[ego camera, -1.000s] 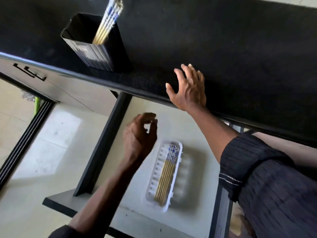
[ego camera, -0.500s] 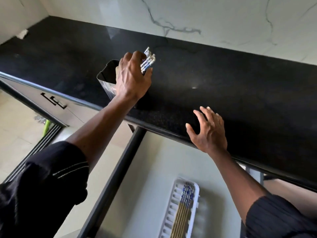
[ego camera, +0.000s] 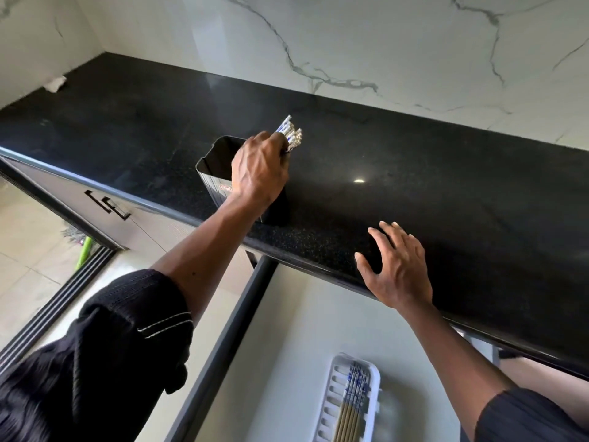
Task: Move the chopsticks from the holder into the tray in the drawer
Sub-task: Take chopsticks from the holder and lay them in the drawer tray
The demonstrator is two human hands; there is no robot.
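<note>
A dark rectangular holder [ego camera: 213, 161] stands near the front edge of the black countertop [ego camera: 446, 193]. My left hand [ego camera: 259, 169] is over its mouth, closed around a bundle of chopsticks [ego camera: 290, 135] whose blue-and-white tops stick out past my fingers. My right hand [ego camera: 396, 266] rests flat and spread on the counter's front edge, holding nothing. Below, in the open drawer [ego camera: 287, 346], a white slotted tray [ego camera: 328, 406] holds several chopsticks [ego camera: 352, 403] lying side by side.
A white marble wall [ego camera: 350, 43] backs the counter. A closed drawer with a black handle [ego camera: 106, 204] is at the left, above a tiled floor [ego camera: 28, 250]. The drawer's dark left rail [ego camera: 229, 346] runs diagonally beside my left forearm.
My left hand rose from the drawer to the holder and closed on the chopsticks there. The view tilted up toward the wall. My right hand stayed on the counter edge.
</note>
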